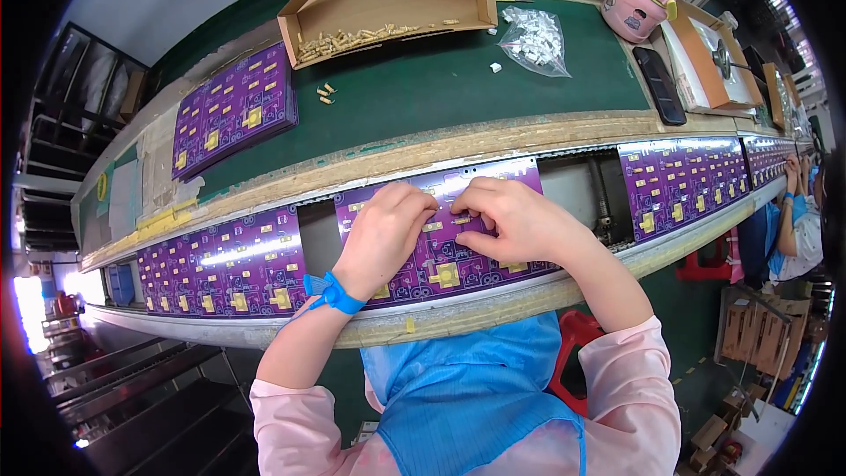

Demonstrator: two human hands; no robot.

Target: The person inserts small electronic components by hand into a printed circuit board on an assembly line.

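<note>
A purple circuit board panel (458, 271) with yellow pads lies on the conveyor rail in front of me. My left hand (381, 234) rests on its left half, fingers curled down, a blue strap around the wrist. My right hand (511, 222) lies on the middle of the panel, fingertips pinched together against the left hand's fingertips near the panel's upper edge. Whatever small part sits between the fingertips is hidden.
Further purple panels lie on the rail at left (220, 266) and right (683, 183). A stack of panels (233, 110), an open cardboard box (388, 2) of small tan parts, a plastic bag (533, 40) of white parts and a pink pot (641, 0) stand on the green table. Another person's hands (797, 178) work at far right.
</note>
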